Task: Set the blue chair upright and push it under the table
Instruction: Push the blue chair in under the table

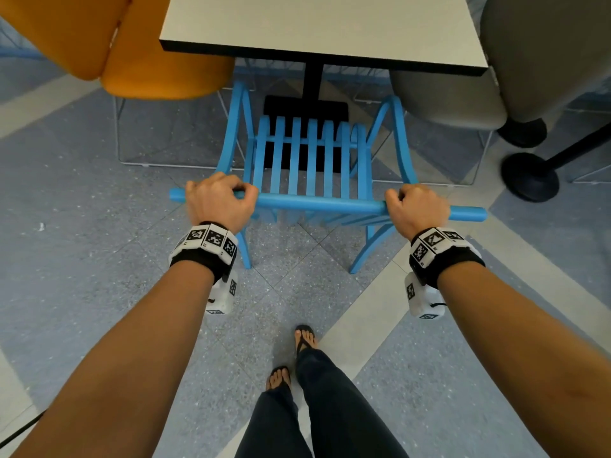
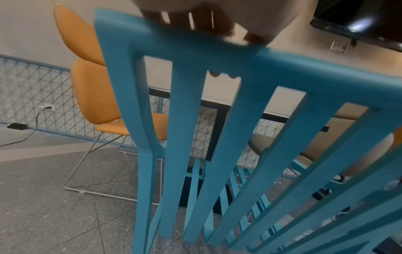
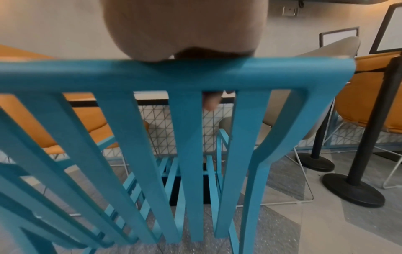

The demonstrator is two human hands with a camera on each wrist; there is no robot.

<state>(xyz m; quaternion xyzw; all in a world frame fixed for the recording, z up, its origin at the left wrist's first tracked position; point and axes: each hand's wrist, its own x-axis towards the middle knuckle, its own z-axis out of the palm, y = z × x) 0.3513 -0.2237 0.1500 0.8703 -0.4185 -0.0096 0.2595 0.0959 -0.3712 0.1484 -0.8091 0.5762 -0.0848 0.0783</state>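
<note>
Blue chair [image 1: 310,166] upright on four legs, facing table [image 1: 317,28], front of seat at table edge, back rail toward person. Left hand [image 1: 216,200] and right hand [image 1: 416,208] each curled round top rail, near its ends. Frame judged rigid, probably light moulded plastic; rail good purchase. Speckled floor [image 1: 99,259] likely lets legs slide. Orange chair [image 1: 132,44] left of table, grey chair [image 1: 479,77] right.

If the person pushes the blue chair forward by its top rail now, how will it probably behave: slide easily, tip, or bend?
The blue chair looks like rigid moulded plastic with open slats, so probably light and stiff. Both the left hand and the right hand grip the top rail far apart, so it should go straight. Pushed high up, it may tilt forward if its legs catch on the speckled floor.
</note>
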